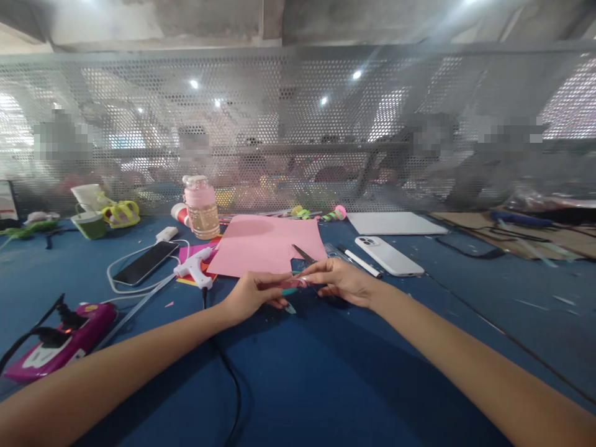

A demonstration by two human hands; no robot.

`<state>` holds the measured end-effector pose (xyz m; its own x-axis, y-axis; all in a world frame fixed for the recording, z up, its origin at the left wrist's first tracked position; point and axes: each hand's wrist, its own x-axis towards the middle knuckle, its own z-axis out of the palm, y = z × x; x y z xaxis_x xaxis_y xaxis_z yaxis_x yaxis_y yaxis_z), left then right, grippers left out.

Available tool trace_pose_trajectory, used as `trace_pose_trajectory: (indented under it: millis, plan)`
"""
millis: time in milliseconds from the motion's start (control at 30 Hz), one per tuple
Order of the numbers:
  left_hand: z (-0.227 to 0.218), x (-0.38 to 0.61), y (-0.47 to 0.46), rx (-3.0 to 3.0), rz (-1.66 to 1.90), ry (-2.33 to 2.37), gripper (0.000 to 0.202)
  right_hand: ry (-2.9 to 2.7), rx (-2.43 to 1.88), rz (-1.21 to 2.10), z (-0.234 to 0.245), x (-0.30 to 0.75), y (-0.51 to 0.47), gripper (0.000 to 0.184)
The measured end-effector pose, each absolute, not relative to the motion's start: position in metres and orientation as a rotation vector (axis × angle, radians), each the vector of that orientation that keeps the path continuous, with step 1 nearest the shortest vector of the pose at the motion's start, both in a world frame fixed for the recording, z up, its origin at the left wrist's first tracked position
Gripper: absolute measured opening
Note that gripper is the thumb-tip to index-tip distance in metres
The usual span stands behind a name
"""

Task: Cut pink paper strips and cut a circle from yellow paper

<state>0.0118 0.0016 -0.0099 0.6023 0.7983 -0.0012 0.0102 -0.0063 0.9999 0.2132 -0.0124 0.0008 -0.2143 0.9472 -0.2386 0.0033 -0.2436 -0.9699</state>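
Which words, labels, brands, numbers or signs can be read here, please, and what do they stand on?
None can be read.
Bottle: pale markings, too blurred to read.
Power strip: any print is too small to read.
White phone: no legible brand.

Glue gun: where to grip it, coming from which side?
The glue gun is probably best taken by its handle, from the wearer's side: it lies with the handle pointing that way, barrel beyond, cord leaving the handle's near end.
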Motion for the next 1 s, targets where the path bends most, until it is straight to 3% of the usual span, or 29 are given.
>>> trace_pose_trajectory:
  millis: [400, 633, 833, 1000]
  plan:
    - [-0.0071, 0.0110, 0.0006, 1.575, 0.758, 0.690, 0.020, -1.120, -1.319, 1.592, 0.0064, 0.2133, -0.0125, 0.019]
    - [-0.0099, 0.0118, 0.0030, 1.561, 0.754, 0.757, 0.026, -1.067, -1.317, 1.603, 0.0051, 0.2174, -0.0105, 0.013]
    - [-0.0103, 0.0125, 0.0034, 1.524, 0.849, 0.794, 0.058, -0.963, -1.331, 1.598, 0.0047, 0.2159, -0.0097, 0.007]
    - [-0.0113, 0.0117, 0.0037, 1.523, 0.789, 0.740, 0.055, -0.946, -1.312, 1.618, 0.0073, 0.2173, -0.0103, 0.004]
